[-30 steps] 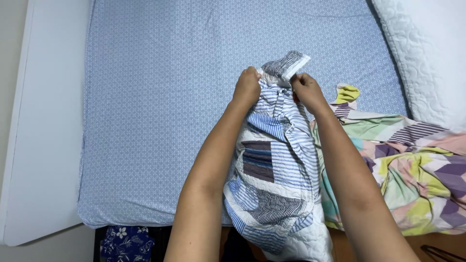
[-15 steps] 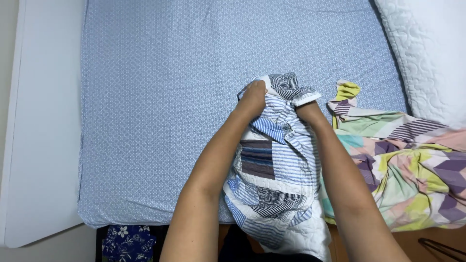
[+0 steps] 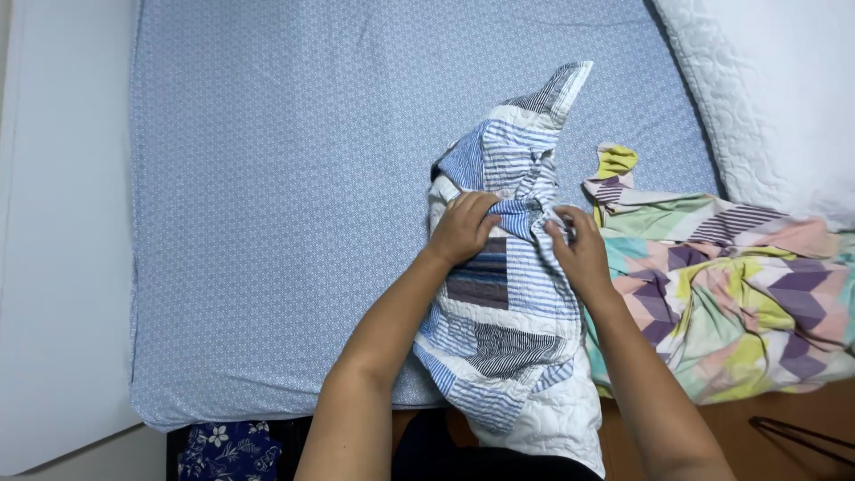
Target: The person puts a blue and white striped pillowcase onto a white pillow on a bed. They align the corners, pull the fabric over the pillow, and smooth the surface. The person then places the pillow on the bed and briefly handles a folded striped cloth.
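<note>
Fingers (image 3: 485, 207) of my left hand (image 3: 461, 230) are curled shut on a fold of the blue striped patchwork quilt (image 3: 508, 312). My right hand (image 3: 581, 254) pinches the same bunched fold from the other side, so both hands grip the cloth close together. The quilt lies at the near edge of the bed, on the blue dotted sheet (image 3: 285, 196). One corner sticks up and away from me, and the bottom part hangs down off the edge toward me.

Just to the right, touching the quilt, lies a crumpled colourful blanket (image 3: 730, 285) with pink, green and purple shapes. A white padded cover (image 3: 766, 98) sits in the far right corner.

I think the hanging part could pull the quilt off the bed if I let go. My right hand is so near the colourful blanket that it could snag it too.
</note>
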